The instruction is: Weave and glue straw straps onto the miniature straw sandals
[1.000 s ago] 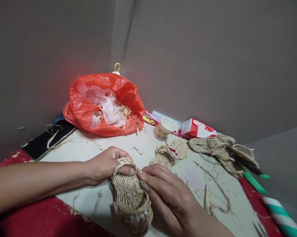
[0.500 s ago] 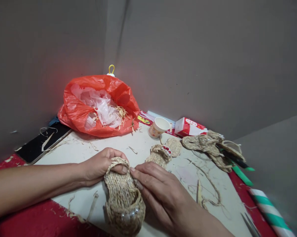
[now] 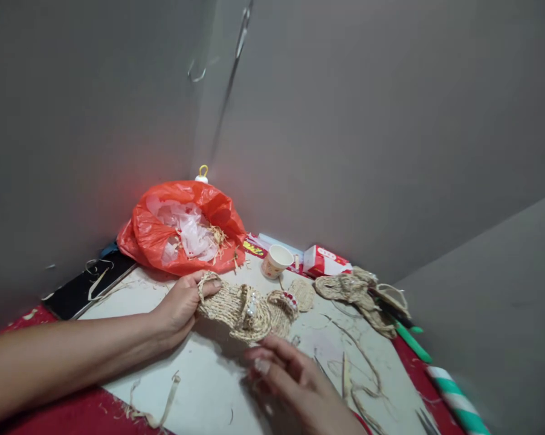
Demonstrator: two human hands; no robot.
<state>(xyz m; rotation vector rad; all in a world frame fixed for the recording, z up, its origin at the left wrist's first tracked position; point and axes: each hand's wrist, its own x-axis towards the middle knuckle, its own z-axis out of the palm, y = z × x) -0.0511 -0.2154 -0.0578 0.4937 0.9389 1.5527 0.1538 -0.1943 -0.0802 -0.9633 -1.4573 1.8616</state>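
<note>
My left hand (image 3: 182, 305) grips the heel end of a small woven straw sandal (image 3: 227, 305), thumb inside the heel loop. Clear beads run along its front strap, and its toe points right. Just below that toe, my right hand (image 3: 290, 377) hangs over the board with fingers loosely apart and nothing seen between them. A second straw sandal with red beads (image 3: 282, 308) lies right behind the held one and is partly covered by it. Beside it rests a flat round straw piece (image 3: 302, 294).
An orange plastic bag (image 3: 139, 226) with straw scraps stands at the back. Left of it lies a black phone (image 3: 82, 293). A paper cup (image 3: 277, 261), a red-white box (image 3: 324, 261), more straw pieces (image 3: 354, 293), green-handled tool (image 3: 412, 343), scissors (image 3: 426, 422) and a striped roll (image 3: 458, 399) line the right.
The sandal has turned from pointing toward me to pointing right, still in my left hand. My right hand has let go and moved down from it. The view has tilted up.
</note>
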